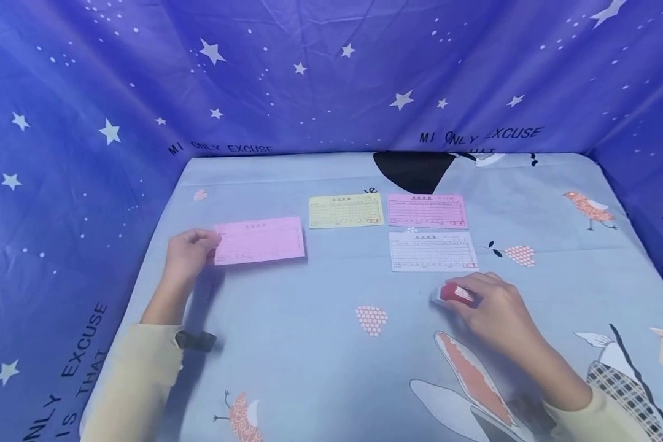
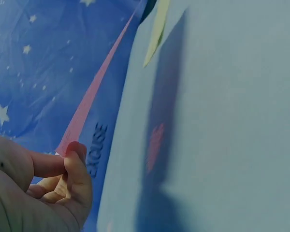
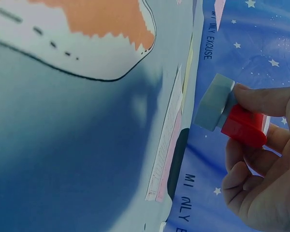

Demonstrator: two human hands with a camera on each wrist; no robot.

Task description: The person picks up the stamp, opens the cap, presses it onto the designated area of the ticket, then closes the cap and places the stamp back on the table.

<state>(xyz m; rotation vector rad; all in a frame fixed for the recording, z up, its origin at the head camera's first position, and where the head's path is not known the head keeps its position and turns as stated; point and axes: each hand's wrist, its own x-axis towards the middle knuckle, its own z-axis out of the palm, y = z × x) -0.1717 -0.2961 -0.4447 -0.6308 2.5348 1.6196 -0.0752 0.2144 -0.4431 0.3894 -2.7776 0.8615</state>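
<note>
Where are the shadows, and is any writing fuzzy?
Head view: a shadow below the left hand, and fuzzy print on its pink paper; left wrist view: a long dark shadow across the cloth; right wrist view: a wide, soft-edged one there too.

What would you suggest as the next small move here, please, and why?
I'd probably have the left hand lay its pink slip flat below the yellow slip, left of the white slip. It is held clear of the cloth, that spot looks bare, and the right hand holds the stamp, so a flat slip would likely be easier to mark.
</note>
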